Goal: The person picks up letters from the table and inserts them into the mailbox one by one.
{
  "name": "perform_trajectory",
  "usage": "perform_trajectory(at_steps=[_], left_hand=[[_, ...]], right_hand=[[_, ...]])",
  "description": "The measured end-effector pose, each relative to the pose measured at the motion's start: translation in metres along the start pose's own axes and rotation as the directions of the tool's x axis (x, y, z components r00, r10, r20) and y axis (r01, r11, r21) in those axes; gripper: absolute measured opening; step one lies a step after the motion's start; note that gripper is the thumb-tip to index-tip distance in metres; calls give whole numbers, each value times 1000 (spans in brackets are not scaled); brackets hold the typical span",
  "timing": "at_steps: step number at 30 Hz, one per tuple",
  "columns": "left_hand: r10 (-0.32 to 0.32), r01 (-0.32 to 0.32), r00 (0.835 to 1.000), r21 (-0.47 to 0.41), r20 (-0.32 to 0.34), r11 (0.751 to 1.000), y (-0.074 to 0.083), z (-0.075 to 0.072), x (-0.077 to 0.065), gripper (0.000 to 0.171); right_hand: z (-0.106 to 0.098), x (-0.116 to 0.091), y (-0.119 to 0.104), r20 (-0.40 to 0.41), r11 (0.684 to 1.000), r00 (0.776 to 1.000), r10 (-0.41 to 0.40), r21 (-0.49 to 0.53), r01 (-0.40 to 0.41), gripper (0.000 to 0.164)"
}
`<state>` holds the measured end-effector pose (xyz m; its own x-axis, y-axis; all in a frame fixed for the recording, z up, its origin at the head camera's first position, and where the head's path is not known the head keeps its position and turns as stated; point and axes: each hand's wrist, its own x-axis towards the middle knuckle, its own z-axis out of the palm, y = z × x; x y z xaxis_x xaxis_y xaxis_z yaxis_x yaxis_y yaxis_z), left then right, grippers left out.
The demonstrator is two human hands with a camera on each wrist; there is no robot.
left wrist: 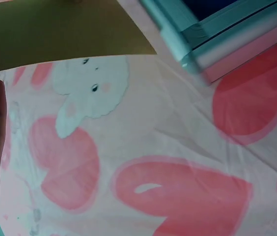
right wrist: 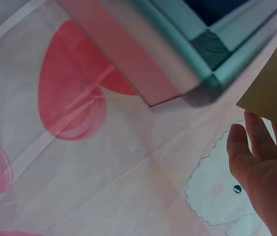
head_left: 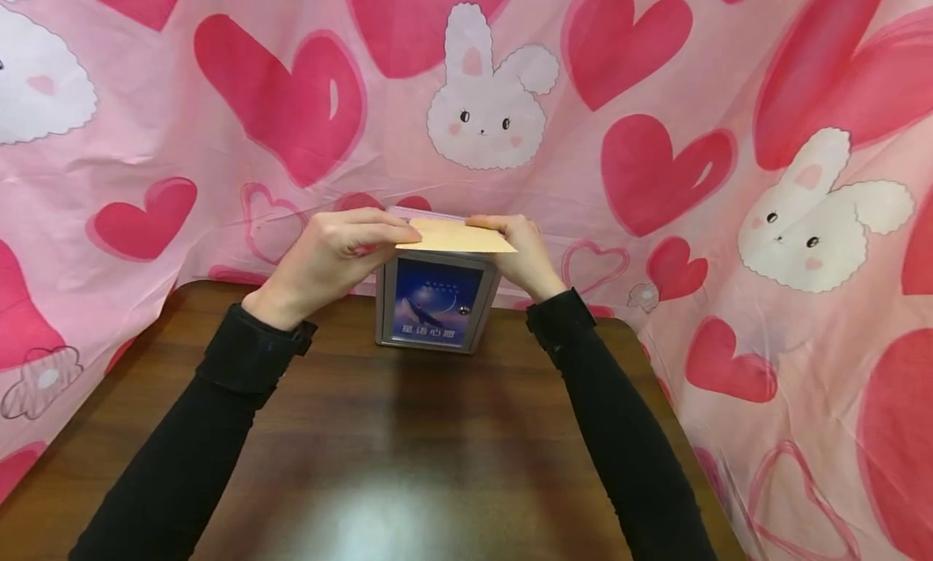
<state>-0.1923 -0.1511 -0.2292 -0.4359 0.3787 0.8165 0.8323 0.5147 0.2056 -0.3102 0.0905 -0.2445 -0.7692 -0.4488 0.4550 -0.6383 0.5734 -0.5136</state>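
A flat, stiff yellow-tan piece of paper [head_left: 457, 235] is held level over the top of a box; whether it is a card or an envelope I cannot tell. My left hand [head_left: 331, 249] pinches its left end, thumb and fingers at the edge. On the other end, my right hand [head_left: 526, 253] grips it with the thumb on top; its fingers [right wrist: 261, 140] show under the paper in the right wrist view. Below stands a grey-framed box [head_left: 437, 302] with a small lock and a blue night-sky panel with white lettering. The paper hides most of the box's top.
The box stands near the far edge of a brown wooden table [head_left: 350, 431]. A pink cloth [head_left: 408, 140] printed with hearts and white rabbits hangs behind and along the sides.
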Motion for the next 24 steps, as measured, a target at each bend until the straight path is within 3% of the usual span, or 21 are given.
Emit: perform_trajectory(at_steps=[5,11,16,20,24], left_hand=[[-11,12,999,22,-41,1000,-4,3,0,35],[44,-39,989,41,-142,998,-7,7,14,31],[85,-66,975,98,-206,993,-14,11,23,32],[37,-10,972,114,-232,993,-18,14,32,31],[-29,57,975,121,-221,991,-23,17,44,30]], right_hand=[[3,4,5,8,998,998,56,0,-56,30],[4,8,12,15,999,1000,-1,-44,1,28],[7,13,13,8,999,1000,7,-44,-6,31],[7,11,11,-44,999,999,-25,-24,24,24],[0,5,1,-179,992,982,-61,102,80,20]])
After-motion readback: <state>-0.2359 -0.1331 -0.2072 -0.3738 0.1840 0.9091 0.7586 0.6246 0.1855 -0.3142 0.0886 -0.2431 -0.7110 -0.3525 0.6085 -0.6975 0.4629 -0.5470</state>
